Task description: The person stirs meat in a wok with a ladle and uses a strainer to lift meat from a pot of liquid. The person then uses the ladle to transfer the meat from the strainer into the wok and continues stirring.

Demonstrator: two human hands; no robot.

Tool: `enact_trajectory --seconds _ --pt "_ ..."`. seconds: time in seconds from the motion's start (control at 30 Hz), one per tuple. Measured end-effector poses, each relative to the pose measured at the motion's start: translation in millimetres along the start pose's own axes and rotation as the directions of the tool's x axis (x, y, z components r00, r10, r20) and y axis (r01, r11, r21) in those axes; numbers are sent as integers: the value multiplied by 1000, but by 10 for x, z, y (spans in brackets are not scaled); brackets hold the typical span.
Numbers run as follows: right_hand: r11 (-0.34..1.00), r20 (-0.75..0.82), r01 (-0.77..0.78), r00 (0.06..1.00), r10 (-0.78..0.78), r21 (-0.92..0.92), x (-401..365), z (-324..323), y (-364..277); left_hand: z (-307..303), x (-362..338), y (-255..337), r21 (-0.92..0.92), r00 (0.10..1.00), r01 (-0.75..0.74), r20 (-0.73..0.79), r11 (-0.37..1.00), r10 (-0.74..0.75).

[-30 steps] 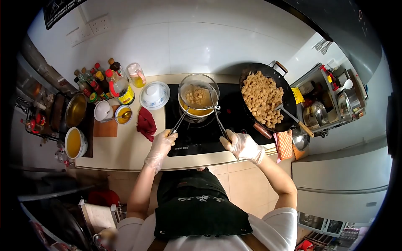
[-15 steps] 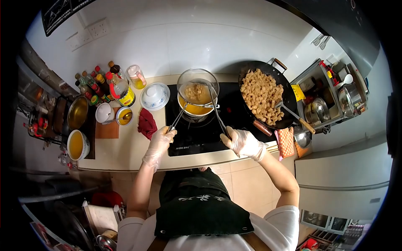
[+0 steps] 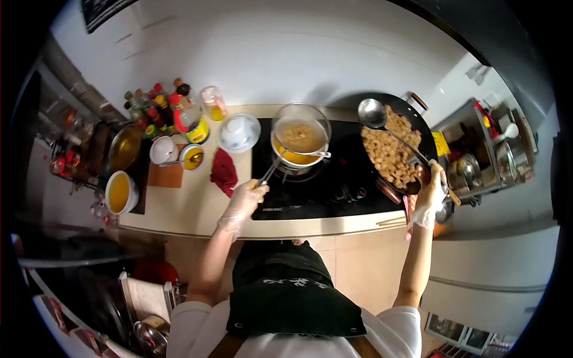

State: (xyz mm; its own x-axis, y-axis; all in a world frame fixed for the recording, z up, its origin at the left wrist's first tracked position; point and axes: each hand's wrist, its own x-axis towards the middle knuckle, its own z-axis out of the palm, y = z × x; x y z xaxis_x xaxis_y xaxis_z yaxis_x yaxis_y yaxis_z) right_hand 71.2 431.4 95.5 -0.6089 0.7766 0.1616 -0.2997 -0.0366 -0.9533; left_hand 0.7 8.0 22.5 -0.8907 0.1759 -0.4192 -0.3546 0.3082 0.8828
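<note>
Taking the black hob (image 3: 334,179) as our landmark, we start far to its left, where a bowl of yellow liquid (image 3: 119,192) sits at the desk (image 3: 185,209) edge with a metal pot (image 3: 125,146) behind it. Nearer the hob we find a cluster of bottles (image 3: 173,110) against the wall. In front of them are a white cup (image 3: 162,149) and a small sauce bowl (image 3: 192,157) with a spoon in it. A red cloth (image 3: 224,170) lies just left of the hob, and an upturned white bowl (image 3: 239,132) sits behind the cloth.

At the hob's front left corner we see the left hand (image 3: 245,200), gloved and clenched around the long handle of the strainer (image 3: 300,134). The strainer holds pale fried pieces and hangs over the saucepan (image 3: 295,158) of yellow oil on the hob's left burner. We cannot tell whether its rim touches the pan.

On the hob's right side stands the wok (image 3: 397,146), filled with browned pieces. Off the hob's front right corner, the gloved right hand (image 3: 431,191) grasps the handle of the ladle (image 3: 373,113). The ladle's shiny bowl is raised above the wok's far left rim. Right of the hob, beyond the wok, we see a metal rack (image 3: 489,149) crowded with kitchenware.
</note>
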Motion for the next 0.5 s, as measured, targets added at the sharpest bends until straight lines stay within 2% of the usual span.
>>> enact_trajectory --seconds 0.03,0.07,0.13,0.2,0.23,0.43,0.5 --pt "999 -56 13 998 -15 -49 131 -157 15 -5 86 -126 3 1000 22 13 1000 -22" --pt "995 -119 25 992 -37 -99 243 -300 17 7 167 -264 -33 999 -27 17 999 27" --pt "978 -153 46 985 -78 -206 482 -602 150 -1 96 -129 -58 997 78 20 995 -77" --pt "952 -196 15 977 -78 -305 637 -824 352 10 96 -154 -46 997 81 -13 996 -82" --pt "948 -226 -2 971 -74 -320 682 -856 448 -8 99 -178 -49 999 42 11 998 -42" --pt "959 -304 -90 953 5 -268 795 -880 744 13 47 -56 -62 995 104 12 993 -104" --pt "909 -300 -94 953 -35 -406 1033 -1070 921 21 56 -73 -59 996 92 3 994 -92"
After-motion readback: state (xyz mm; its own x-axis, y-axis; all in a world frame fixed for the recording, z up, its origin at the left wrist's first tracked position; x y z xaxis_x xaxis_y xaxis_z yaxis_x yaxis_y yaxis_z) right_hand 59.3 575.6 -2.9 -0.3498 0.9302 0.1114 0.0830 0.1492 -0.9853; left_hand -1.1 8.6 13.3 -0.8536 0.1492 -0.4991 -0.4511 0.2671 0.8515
